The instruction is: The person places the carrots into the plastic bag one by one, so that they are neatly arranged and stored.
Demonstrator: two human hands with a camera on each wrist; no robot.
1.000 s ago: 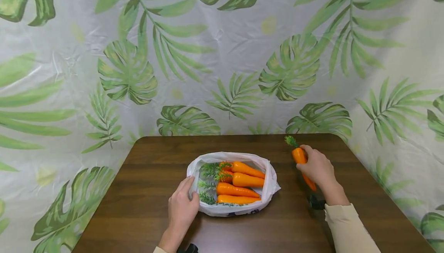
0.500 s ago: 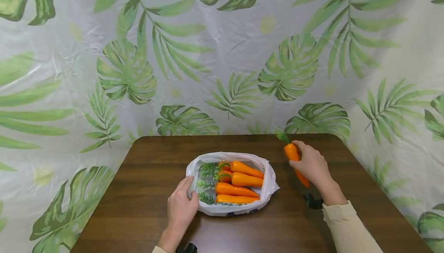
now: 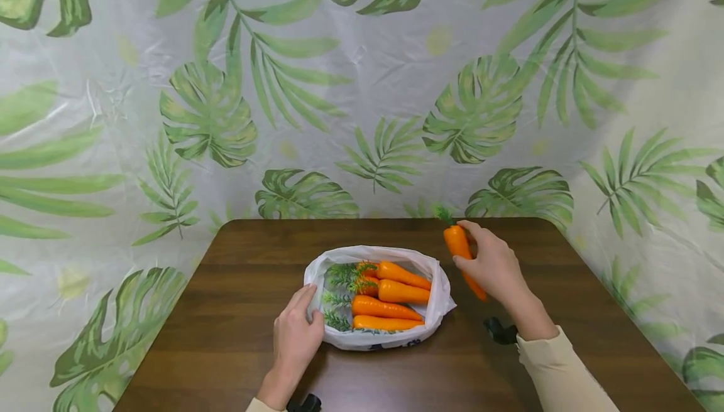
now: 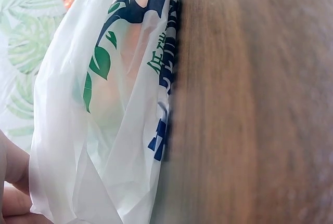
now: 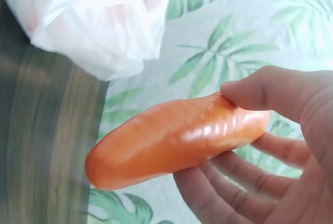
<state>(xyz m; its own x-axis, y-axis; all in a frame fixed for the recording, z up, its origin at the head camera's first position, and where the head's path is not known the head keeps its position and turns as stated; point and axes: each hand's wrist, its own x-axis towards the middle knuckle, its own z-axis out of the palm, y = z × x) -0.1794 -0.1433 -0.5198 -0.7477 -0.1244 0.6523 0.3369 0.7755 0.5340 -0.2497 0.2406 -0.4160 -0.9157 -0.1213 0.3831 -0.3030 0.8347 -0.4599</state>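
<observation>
A white plastic bag [image 3: 367, 341] lies on the table with its mouth spread wide. Inside it several orange carrots [image 3: 390, 307] with green leafy tops lie side by side, tops toward the left. My left hand [image 3: 296, 330] holds the bag's left rim; in the left wrist view its fingers [image 4: 15, 169] meet the edge of the printed plastic. To the right of the bag, my right hand [image 3: 494, 264] grips another carrot [image 3: 457, 242] above the table, leafy top up and away. The right wrist view has this carrot [image 5: 156, 141] between thumb and fingers.
The dark wooden table [image 3: 254, 274] ends at a leaf-patterned curtain [image 3: 362, 85] behind and at the sides. Each wrist carries a black strap mount, such as the right one [image 3: 500, 330].
My right hand has moved left toward the bag with the carrot held in it, rising slightly in the view. The left hand and the bag stay in place.
</observation>
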